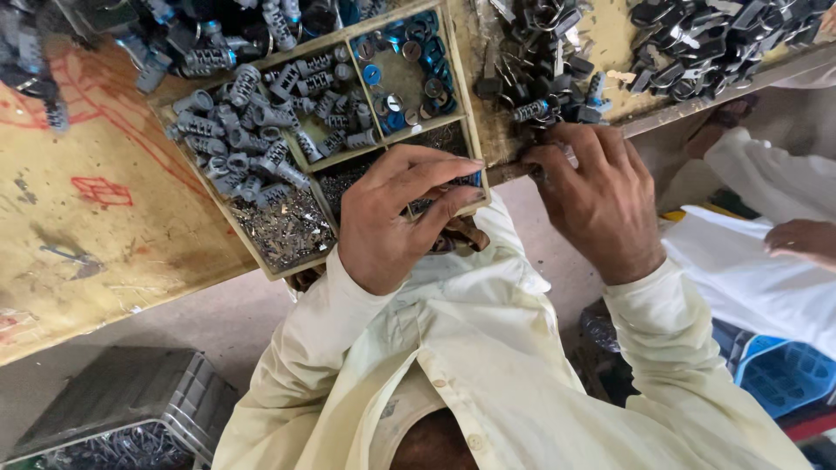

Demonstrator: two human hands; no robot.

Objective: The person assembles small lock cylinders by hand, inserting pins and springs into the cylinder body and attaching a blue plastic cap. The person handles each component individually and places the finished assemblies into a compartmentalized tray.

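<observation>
My left hand [396, 218] reaches over a wooden compartment tray [287, 261]. Its thumb and forefinger tips come together above the compartment of small dark parts [440, 137]; what they pinch is hidden. My right hand [601, 200] is closed at the bench edge on a small metal lock cylinder [566, 155], right beside a pile of dark metal lock parts [540, 61]. Other tray compartments hold grey cylinders [244, 130], blue and silver discs [409, 61] and tiny shiny pins [283, 222].
A yellowish worn workbench [96, 226] carries the tray. A second heap of dark parts [714, 39] lies at the far right. Another person in white, with a hand [801, 239], sits to the right. A grey crate [131, 405] and a blue crate [779, 370] stand on the floor.
</observation>
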